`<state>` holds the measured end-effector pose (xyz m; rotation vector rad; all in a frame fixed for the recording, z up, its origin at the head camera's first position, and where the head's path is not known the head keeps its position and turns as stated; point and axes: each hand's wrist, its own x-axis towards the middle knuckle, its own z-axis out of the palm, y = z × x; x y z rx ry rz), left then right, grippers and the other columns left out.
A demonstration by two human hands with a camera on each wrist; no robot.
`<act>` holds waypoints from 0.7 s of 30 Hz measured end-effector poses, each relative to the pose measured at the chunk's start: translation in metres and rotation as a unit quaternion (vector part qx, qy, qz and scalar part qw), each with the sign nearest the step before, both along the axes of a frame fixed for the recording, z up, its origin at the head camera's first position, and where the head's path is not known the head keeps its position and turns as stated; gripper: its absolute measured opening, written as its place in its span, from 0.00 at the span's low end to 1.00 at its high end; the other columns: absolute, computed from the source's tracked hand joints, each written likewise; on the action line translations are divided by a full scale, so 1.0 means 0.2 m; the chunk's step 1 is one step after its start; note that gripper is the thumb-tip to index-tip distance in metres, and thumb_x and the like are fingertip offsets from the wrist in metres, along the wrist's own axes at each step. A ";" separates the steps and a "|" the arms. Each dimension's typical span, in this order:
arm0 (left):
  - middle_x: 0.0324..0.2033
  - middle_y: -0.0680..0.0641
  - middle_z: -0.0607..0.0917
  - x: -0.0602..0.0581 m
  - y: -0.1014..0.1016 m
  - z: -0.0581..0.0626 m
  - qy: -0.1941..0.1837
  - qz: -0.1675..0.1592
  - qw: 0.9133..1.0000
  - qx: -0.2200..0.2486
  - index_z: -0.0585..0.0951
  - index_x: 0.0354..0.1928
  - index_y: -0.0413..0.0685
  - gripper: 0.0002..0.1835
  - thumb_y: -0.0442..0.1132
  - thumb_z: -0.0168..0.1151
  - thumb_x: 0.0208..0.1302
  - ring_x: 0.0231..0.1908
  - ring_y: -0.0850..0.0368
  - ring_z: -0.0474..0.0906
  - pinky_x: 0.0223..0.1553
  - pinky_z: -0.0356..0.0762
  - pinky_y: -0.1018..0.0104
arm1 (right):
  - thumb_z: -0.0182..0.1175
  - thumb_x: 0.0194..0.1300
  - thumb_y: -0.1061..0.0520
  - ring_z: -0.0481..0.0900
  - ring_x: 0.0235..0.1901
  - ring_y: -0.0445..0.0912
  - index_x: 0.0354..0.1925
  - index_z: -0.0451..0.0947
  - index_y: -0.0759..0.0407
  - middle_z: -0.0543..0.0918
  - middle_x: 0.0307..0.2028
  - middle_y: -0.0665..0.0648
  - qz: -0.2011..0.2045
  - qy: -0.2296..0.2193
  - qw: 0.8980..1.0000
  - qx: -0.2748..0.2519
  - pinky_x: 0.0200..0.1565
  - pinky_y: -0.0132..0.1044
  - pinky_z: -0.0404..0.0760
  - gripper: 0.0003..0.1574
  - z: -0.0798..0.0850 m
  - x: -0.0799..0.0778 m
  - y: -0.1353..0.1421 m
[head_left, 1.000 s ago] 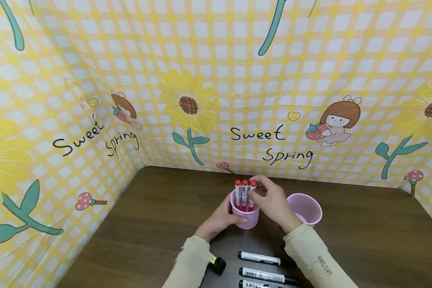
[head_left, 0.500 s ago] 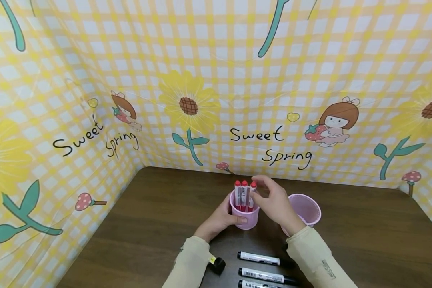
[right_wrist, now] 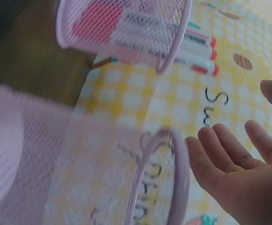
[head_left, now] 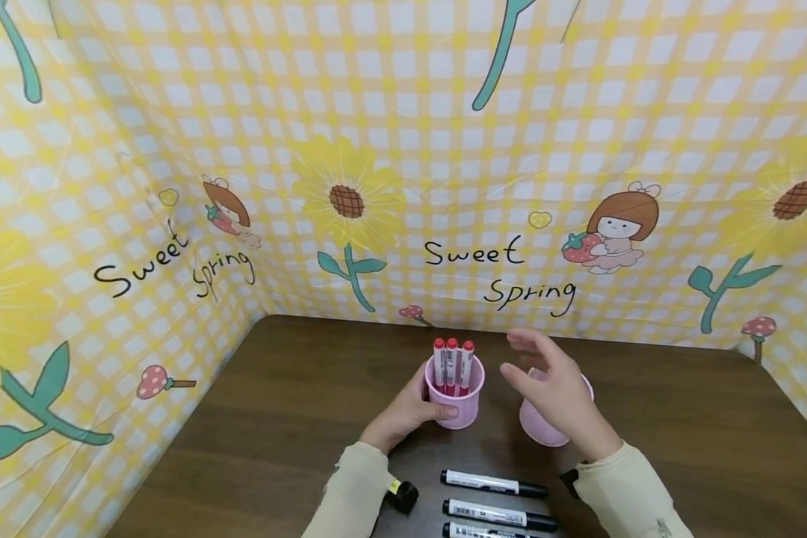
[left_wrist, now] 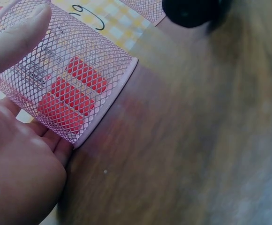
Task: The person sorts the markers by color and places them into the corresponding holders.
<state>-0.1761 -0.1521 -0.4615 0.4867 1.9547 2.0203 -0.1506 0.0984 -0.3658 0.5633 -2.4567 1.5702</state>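
My left hand [head_left: 403, 413] grips a pink mesh pen cup [head_left: 459, 412], thumb across its front wall. Three red-capped markers [head_left: 451, 366] stand in that cup, their red lower ends showing through the mesh in the left wrist view. My right hand [head_left: 557, 388] is in the air to the right of them, fingers spread and holding nothing. Behind and below it is a second pink mesh cup [head_left: 541, 422], partly covered by the hand in the head view. In the right wrist view the open fingers are beside this second cup's rim [right_wrist: 182, 183].
Black-capped markers [head_left: 487, 513] lie in a row on the dark wooden table [head_left: 276, 418] nearest the body. A yellow checked cloth [head_left: 390, 112] with flower prints hangs behind and along the left side. A black wrist device [head_left: 403, 496] sits by the left sleeve.
My right hand has let go of the rightmost red-capped marker and moved right, over to the second cup. My left hand stays on the first cup.
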 end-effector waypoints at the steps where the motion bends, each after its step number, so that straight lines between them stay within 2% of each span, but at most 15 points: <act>1: 0.61 0.50 0.68 -0.01 0.00 -0.02 -0.001 -0.001 1.000 0.001 0.55 0.71 0.57 0.49 0.33 0.73 0.50 0.59 0.50 0.65 0.61 0.59 0.51 | 0.66 0.60 0.50 0.71 0.55 0.48 0.60 0.70 0.52 0.75 0.56 0.54 -0.003 0.001 1.000 0.000 0.53 0.53 0.71 0.30 -0.01 0.01 0.03; 4: 0.63 0.51 0.67 -0.03 0.00 -0.07 0.004 0.002 1.000 -0.002 0.55 0.71 0.59 0.50 0.32 0.73 0.50 0.60 0.52 0.64 0.61 0.59 0.52 | 0.66 0.60 0.52 0.72 0.54 0.48 0.60 0.69 0.52 0.74 0.56 0.52 -0.012 0.003 1.000 0.003 0.53 0.47 0.73 0.31 -0.03 0.03 0.11; 6: 0.64 0.52 0.66 -0.03 0.00 -0.08 0.007 0.006 1.000 -0.006 0.53 0.72 0.60 0.51 0.33 0.72 0.50 0.61 0.53 0.63 0.62 0.58 0.53 | 0.67 0.59 0.52 0.72 0.55 0.50 0.61 0.69 0.51 0.74 0.57 0.52 -0.023 -0.004 1.000 0.009 0.53 0.48 0.72 0.32 -0.05 0.04 0.17; 9: 0.65 0.52 0.64 -0.03 -0.01 -0.08 0.012 0.009 1.000 -0.010 0.51 0.73 0.60 0.52 0.33 0.72 0.50 0.61 0.53 0.62 0.62 0.57 0.53 | 0.68 0.58 0.48 0.68 0.58 0.56 0.63 0.67 0.48 0.70 0.61 0.55 -0.045 -0.010 0.998 0.036 0.53 0.56 0.69 0.37 -0.08 0.04 0.25; 12: 0.64 0.52 0.65 -0.03 -0.01 -0.07 0.008 0.006 1.000 -0.009 0.53 0.72 0.60 0.50 0.34 0.72 0.51 0.61 0.53 0.63 0.62 0.58 0.53 | 0.69 0.55 0.47 0.59 0.63 0.61 0.70 0.56 0.47 0.62 0.66 0.60 -0.054 -0.018 0.997 0.051 0.54 0.63 0.63 0.50 -0.13 0.03 0.32; 14: 0.64 0.51 0.66 -0.03 -0.01 -0.07 0.009 0.005 1.000 -0.006 0.54 0.71 0.60 0.49 0.33 0.72 0.51 0.61 0.52 0.63 0.62 0.59 0.53 | 0.71 0.53 0.50 0.56 0.64 0.65 0.73 0.45 0.47 0.57 0.67 0.65 -0.046 -0.023 0.997 0.052 0.54 0.65 0.60 0.60 -0.17 0.02 0.36; 17: 0.64 0.51 0.66 -0.03 -0.01 -0.07 0.006 0.007 1.000 -0.010 0.54 0.72 0.60 0.49 0.33 0.71 0.51 0.60 0.52 0.63 0.62 0.59 0.54 | 0.73 0.51 0.53 0.55 0.64 0.68 0.74 0.32 0.44 0.53 0.68 0.71 -0.013 -0.044 0.998 0.053 0.54 0.66 0.59 0.71 -0.25 0.01 0.41; 21: 0.64 0.52 0.64 -0.03 -0.01 -0.07 0.003 0.012 1.000 -0.022 0.52 0.72 0.60 0.51 0.33 0.71 0.51 0.61 0.53 0.62 0.62 0.58 0.54 | 0.74 0.49 0.53 0.58 0.62 0.67 0.72 0.26 0.35 0.54 0.67 0.73 0.026 -0.063 0.995 0.069 0.52 0.65 0.60 0.76 -0.34 0.00 0.45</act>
